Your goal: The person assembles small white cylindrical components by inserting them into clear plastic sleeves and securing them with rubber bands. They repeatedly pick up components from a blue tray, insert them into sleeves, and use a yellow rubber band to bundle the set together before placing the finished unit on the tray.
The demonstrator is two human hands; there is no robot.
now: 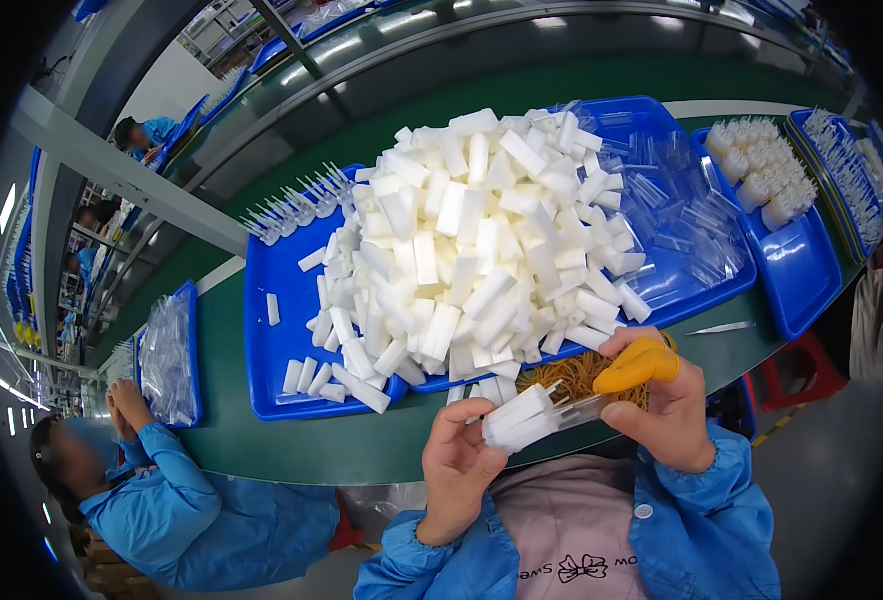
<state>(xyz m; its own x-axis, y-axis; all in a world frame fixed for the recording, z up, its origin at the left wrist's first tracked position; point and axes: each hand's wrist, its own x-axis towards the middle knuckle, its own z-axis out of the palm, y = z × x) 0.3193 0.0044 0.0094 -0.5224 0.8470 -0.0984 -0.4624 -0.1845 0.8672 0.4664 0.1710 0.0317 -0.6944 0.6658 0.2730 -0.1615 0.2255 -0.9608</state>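
Observation:
In front of my chest, my left hand (454,462) grips a bundle of white blocks and thin white sticks (521,420) between thumb and fingers. From its right side a clear plastic piece (578,411) reaches to my right hand (673,415), whose thumb and fingers pinch its end. One finger of that hand wears a yellow finger cot (639,365). Just beyond the bundle, brown rubber bands (571,373) lie in a heap, partly hidden by my right hand. A large pile of white foam blocks (461,220) rises behind them.
Blue trays (258,340) under the pile hold loose blocks; clear plastic pieces (676,205) fill the right one. Tweezers (721,327) lie on the green table (251,440). Parts with thin tips (301,203) stand at back left. A co-worker (176,500) sits at left; a red stool (806,373) stands right.

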